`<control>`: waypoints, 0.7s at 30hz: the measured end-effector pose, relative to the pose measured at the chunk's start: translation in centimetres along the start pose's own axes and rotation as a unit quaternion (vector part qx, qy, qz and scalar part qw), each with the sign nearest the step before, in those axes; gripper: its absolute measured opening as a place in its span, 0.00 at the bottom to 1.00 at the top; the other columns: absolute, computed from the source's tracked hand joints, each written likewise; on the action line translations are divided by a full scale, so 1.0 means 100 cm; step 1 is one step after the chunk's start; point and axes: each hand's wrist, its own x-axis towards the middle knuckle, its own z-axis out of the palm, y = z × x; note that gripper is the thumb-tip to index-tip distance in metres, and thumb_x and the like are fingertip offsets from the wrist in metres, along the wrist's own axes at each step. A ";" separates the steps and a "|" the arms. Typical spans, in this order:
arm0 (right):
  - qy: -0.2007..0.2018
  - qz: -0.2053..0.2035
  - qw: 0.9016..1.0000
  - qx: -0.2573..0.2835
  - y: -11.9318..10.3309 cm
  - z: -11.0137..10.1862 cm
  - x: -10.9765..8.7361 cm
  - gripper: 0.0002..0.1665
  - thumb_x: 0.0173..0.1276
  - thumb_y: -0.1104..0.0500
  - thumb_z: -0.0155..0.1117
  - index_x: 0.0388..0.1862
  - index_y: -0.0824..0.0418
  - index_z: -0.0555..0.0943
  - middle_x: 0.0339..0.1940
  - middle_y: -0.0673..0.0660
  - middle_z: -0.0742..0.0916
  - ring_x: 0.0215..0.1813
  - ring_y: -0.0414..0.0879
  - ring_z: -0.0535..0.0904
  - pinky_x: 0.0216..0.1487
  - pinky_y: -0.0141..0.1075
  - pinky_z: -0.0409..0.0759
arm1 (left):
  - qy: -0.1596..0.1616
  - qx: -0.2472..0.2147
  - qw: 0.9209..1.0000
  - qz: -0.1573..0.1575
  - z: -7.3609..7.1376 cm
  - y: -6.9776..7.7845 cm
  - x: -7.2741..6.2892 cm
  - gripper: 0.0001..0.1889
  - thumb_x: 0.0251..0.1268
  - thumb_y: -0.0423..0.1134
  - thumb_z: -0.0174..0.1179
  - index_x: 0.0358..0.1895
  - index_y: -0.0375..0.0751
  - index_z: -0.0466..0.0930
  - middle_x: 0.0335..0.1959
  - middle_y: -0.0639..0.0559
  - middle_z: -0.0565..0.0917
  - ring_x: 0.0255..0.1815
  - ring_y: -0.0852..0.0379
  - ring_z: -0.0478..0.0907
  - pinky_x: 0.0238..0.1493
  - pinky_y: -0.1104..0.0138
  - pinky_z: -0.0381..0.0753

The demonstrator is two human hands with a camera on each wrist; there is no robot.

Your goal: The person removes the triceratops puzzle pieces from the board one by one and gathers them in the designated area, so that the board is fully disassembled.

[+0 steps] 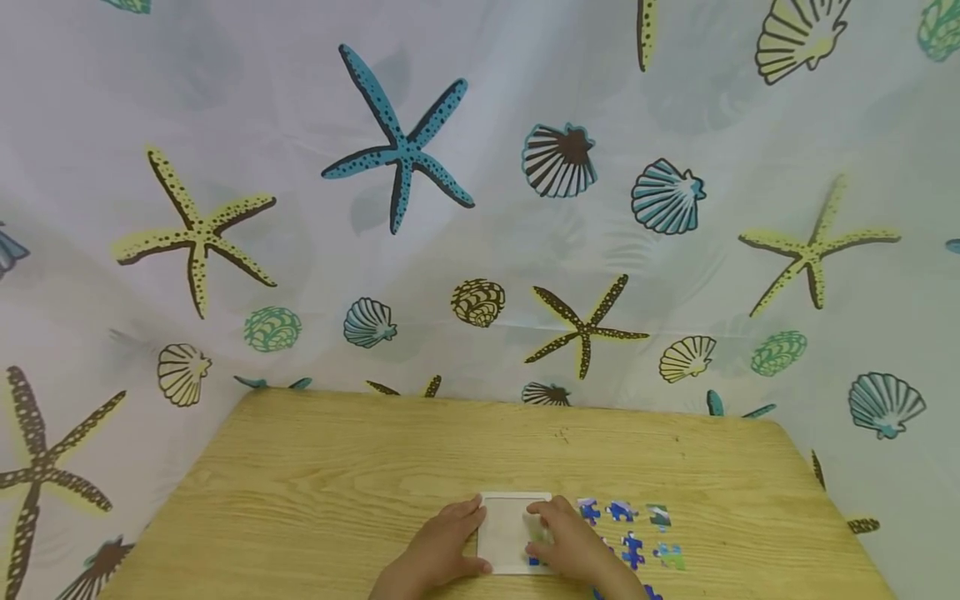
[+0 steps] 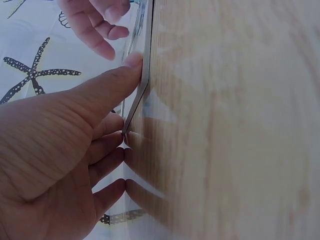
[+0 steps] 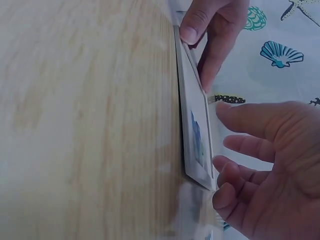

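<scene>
A shallow white puzzle tray (image 1: 498, 533) lies flat on the table. My left hand (image 1: 446, 542) holds it by the left side, thumb at the near corner and fingers toward the far corner; the left wrist view shows the left hand (image 2: 55, 145) with its thumb on the rim. Over the tray's right side hovers my right hand (image 1: 573, 542), fingers loosely bent and spread. In the right wrist view, nothing shows between the fingers of the right hand (image 3: 275, 160). Inside the tray, toward its near right, are blue and green jigsaw pieces (image 3: 197, 137), partly hidden by this hand in the head view.
Several loose jigsaw pieces (image 1: 632, 550) lie in rough rows right of the tray, some behind the right forearm. The wooden table (image 1: 315, 483) reaches back to a white curtain (image 1: 480, 242) printed with starfish and shells, which also hangs at both sides.
</scene>
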 end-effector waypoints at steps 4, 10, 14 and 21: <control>-0.001 0.012 1.000 -0.001 0.000 0.004 0.002 0.24 0.59 0.57 0.70 0.52 0.65 0.76 0.38 0.54 0.75 0.36 0.44 0.72 0.35 0.36 0.74 | 0.000 0.004 1.000 0.002 0.000 0.000 0.000 0.41 0.49 0.54 0.68 0.64 0.31 0.69 0.69 0.39 0.66 0.67 0.39 0.63 0.61 0.45 0.67; 0.002 0.009 1.000 -0.006 0.004 0.007 0.003 0.20 0.57 0.58 0.72 0.45 0.62 0.78 0.36 0.52 0.74 0.37 0.43 0.72 0.37 0.35 0.75 | 0.004 0.009 1.000 0.005 0.000 0.000 0.000 0.41 0.49 0.54 0.69 0.64 0.31 0.69 0.68 0.39 0.66 0.67 0.40 0.64 0.61 0.45 0.68; 0.003 0.000 1.000 -0.002 0.004 0.008 0.002 0.14 0.56 0.59 0.72 0.38 0.61 0.78 0.33 0.51 0.73 0.34 0.41 0.68 0.35 0.33 0.72 | 0.008 0.008 1.000 0.007 0.001 -0.001 0.000 0.41 0.49 0.54 0.68 0.64 0.31 0.69 0.68 0.39 0.66 0.66 0.40 0.64 0.61 0.45 0.68; -0.003 -0.017 1.000 0.002 0.007 0.007 0.000 0.11 0.56 0.59 0.72 0.32 0.59 0.78 0.31 0.49 0.73 0.32 0.38 0.66 0.33 0.31 0.70 | 0.011 0.008 1.000 0.009 0.003 -0.002 0.000 0.41 0.48 0.54 0.69 0.63 0.31 0.69 0.68 0.39 0.66 0.66 0.39 0.64 0.61 0.45 0.68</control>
